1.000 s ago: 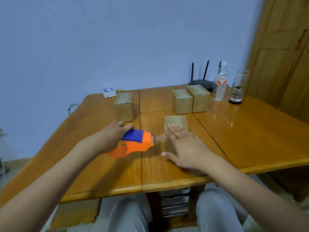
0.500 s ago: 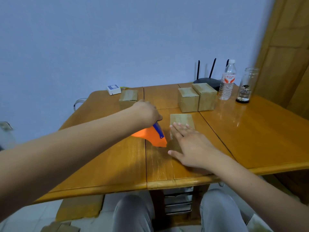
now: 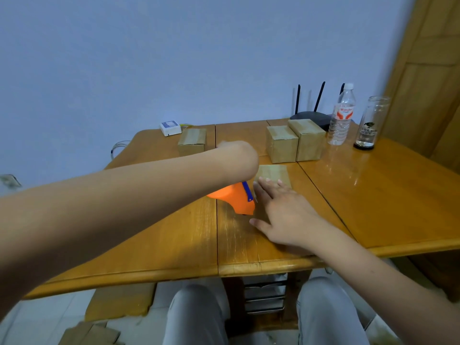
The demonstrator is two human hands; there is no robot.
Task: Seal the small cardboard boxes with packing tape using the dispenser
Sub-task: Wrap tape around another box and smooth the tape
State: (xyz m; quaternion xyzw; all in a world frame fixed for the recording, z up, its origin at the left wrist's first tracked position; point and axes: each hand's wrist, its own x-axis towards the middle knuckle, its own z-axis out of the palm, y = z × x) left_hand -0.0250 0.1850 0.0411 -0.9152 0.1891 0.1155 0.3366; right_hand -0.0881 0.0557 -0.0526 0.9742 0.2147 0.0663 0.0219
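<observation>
The left hand [image 3: 239, 158] is gripping the orange tape dispenser [image 3: 235, 199], tilting it nose-down at the left side of a small cardboard box [image 3: 272, 174] near the middle of the desk [image 3: 388, 195]. The right hand [image 3: 286, 212] is lying flat, fingers straight, pressing on that box's top. Three more boxes are standing toward the desk's far edge: one [image 3: 192, 141] at the left, two side by side [image 3: 293, 143] at the right, beside a water bottle [image 3: 341, 115] and a glass jar [image 3: 371, 123].
</observation>
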